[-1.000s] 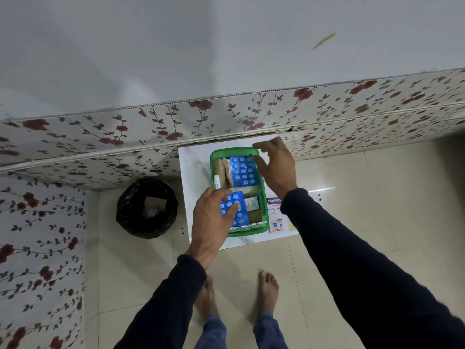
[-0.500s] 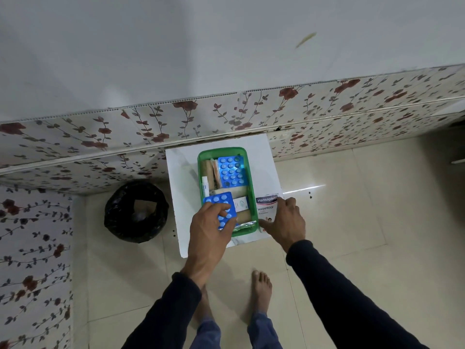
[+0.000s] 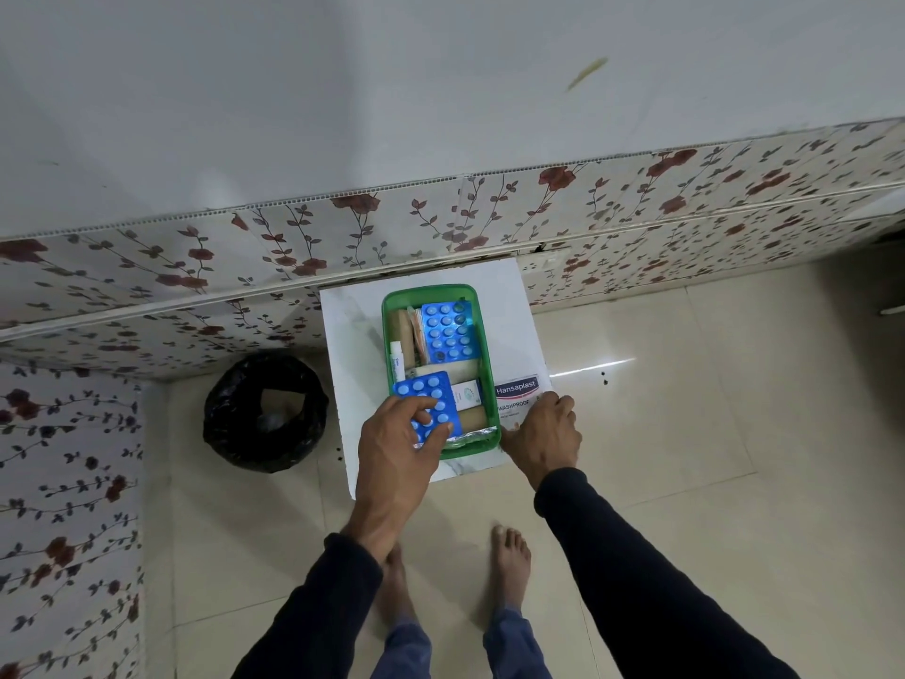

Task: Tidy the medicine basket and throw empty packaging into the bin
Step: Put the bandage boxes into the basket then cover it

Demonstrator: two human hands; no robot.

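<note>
A green medicine basket (image 3: 389, 313) stands on a small white table (image 3: 352, 335). Inside lie a blue blister pack (image 3: 448, 333) at the far end, bandage rolls, a small tube and a white box. My left hand (image 3: 399, 453) grips a second blue blister pack (image 3: 428, 399) over the basket's near left corner. A white Hansaplast plaster packet (image 3: 515, 394) lies on the table just right of the basket. My right hand (image 3: 541, 436) rests on its near end, fingers curled at its edge; whether the packet is gripped or lifted I cannot tell.
A round bin lined with a black bag (image 3: 264, 409) stands on the floor left of the table, some waste inside. Flower-patterned panels run along the wall behind and at the left. My bare feet (image 3: 509, 566) stand on the pale tiled floor below the table.
My right hand left the basket's far right rim and came down onto the Hansaplast packet at the table's near right. My left hand has kept hold of the blue blister pack.
</note>
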